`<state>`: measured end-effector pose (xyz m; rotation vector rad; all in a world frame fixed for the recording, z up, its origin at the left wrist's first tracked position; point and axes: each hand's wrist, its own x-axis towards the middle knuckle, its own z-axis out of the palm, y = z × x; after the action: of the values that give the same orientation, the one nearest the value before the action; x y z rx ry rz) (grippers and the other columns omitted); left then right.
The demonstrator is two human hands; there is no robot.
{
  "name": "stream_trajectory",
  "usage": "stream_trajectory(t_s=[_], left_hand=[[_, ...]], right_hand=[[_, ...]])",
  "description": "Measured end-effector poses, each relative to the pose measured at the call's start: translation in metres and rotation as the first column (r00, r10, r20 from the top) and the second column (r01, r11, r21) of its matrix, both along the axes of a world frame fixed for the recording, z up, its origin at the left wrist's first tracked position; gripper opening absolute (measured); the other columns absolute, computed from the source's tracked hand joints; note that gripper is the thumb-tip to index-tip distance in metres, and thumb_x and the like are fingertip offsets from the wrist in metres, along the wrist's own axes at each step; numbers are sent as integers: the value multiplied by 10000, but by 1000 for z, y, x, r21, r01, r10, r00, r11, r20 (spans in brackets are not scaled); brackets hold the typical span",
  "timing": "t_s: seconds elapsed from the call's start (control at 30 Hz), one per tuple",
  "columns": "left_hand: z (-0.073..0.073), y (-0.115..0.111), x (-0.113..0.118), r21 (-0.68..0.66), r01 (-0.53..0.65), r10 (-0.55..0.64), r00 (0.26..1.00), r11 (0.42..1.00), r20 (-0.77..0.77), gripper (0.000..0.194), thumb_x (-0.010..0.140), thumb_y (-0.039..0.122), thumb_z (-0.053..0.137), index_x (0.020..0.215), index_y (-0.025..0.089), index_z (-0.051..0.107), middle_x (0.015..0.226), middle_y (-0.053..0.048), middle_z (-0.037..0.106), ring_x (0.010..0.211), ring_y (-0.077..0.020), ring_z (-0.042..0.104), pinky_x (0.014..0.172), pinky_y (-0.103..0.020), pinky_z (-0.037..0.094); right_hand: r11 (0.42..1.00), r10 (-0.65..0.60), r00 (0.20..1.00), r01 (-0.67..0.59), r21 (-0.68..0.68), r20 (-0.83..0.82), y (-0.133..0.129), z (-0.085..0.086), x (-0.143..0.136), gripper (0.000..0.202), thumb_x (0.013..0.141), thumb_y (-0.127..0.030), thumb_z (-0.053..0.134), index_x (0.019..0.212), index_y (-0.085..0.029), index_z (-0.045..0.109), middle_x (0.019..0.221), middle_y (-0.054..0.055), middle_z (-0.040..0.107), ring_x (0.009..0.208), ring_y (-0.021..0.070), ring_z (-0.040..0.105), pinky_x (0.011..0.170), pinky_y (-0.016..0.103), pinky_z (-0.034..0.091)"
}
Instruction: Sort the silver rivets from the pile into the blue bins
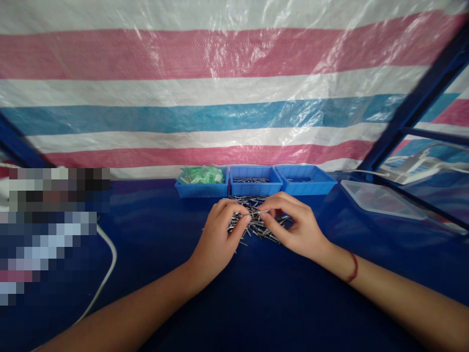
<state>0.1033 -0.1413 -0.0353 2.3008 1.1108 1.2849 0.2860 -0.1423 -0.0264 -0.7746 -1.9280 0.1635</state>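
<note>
A thin metal pin (255, 213), with a brighter and thicker stretch like a blind rivet, lies level between my two hands. My left hand (224, 222) pinches its left end between thumb and forefinger. At the other end, the thumb and fingertips of my right hand (293, 222) close on it. Beneath both hands spreads a loose pile of similar metal pins (262, 230), partly hidden by my fingers.
Behind the pile stand three blue bins: the left bin (201, 190) holds green-tinted plastic packets, the middle bin (255, 187) several pins, the right bin (311, 187) a few small pieces. A clear plastic lid (381, 199) lies right. A white cable (110, 247) runs along the left.
</note>
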Motion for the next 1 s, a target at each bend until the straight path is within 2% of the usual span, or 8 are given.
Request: stream_trajectory(t_s=[0.33, 0.47, 0.53, 0.63, 0.73, 0.8, 0.87, 1.0], left_hand=[[-2, 1, 1, -31, 20, -21, 998, 999, -56, 73, 891, 229, 499, 887, 199, 566, 907, -28, 618, 898, -176, 572, 821, -328, 443], [-3, 1, 1, -18, -11, 10, 999, 1000, -53, 215, 899, 240, 481, 1109, 205, 514, 966, -41, 628, 932, -180, 584, 849, -346, 438], [-4, 0, 1, -7, -9, 9, 998, 1000, -64, 252, 894, 237, 482, 1143, 204, 497, 970, -46, 629, 936, -183, 588, 849, -349, 441], [-3, -1, 2, 0, 20, -20, 994, 1000, -108, 220, 880, 201, 481, 1096, 202, 521, 974, -49, 628, 950, -188, 583, 846, -359, 443], [-3, -2, 2, 8, 31, -29, 990, 1000, -137, 208, 866, 170, 480, 1064, 206, 532, 980, -50, 630, 961, -195, 574, 848, -380, 438], [-3, -3, 2, 9, 28, -26, 988, 1000, -153, 200, 856, 156, 484, 1041, 209, 539, 984, -49, 632, 967, -201, 569, 851, -391, 433], [-4, -3, 2, 2, 29, -28, 984, 1000, -174, 202, 846, 143, 489, 1028, 208, 545, 980, -46, 632, 968, -205, 567, 849, -394, 431], [-4, -3, 3, -11, 38, -39, 981, 999, -189, 209, 833, 128, 494, 1018, 205, 553, 978, -41, 633, 965, -204, 565, 850, -388, 428]], right_hand=[[988, 35, 993, -51, 142, 112, -3, 6, 2, 107, 798, -115, 565, 871, -182, 607, 775, 49, 623, 704, 143, 582, 622, 278, 490], [976, -154, 982, 133, 170, 111, 13, 15, 23, 97, 831, -167, 526, 761, -190, 589, 713, 34, 616, 646, 138, 557, 595, 276, 455], [914, -382, 922, 366, 174, 68, 26, 19, 41, 131, 847, -217, 514, 745, -190, 591, 692, 35, 608, 622, 144, 538, 601, 288, 435], [734, -673, 738, 661, 156, 38, 47, 19, 71, 195, 861, -287, 492, 775, -173, 625, 687, 59, 613, 630, 173, 539, 616, 311, 411], [587, -809, 570, 795, 154, 141, 61, 12, 92, 258, 855, -327, 476, 790, -162, 663, 758, 98, 652, 702, 227, 562, 617, 335, 383], [549, -830, 517, 823, 142, 209, 66, 7, 99, 265, 840, -343, 485, 817, -164, 678, 798, 108, 666, 744, 254, 569, 614, 340, 376], [577, -808, 543, 807, 123, 230, 66, 4, 98, 252, 828, -333, 493, 840, -164, 680, 812, 105, 672, 754, 254, 571, 631, 344, 385], [737, -673, 710, 667, 108, 208, 61, 3, 82, 186, 824, -254, 498, 797, -164, 659, 785, 77, 671, 724, 215, 568, 708, 351, 414]])
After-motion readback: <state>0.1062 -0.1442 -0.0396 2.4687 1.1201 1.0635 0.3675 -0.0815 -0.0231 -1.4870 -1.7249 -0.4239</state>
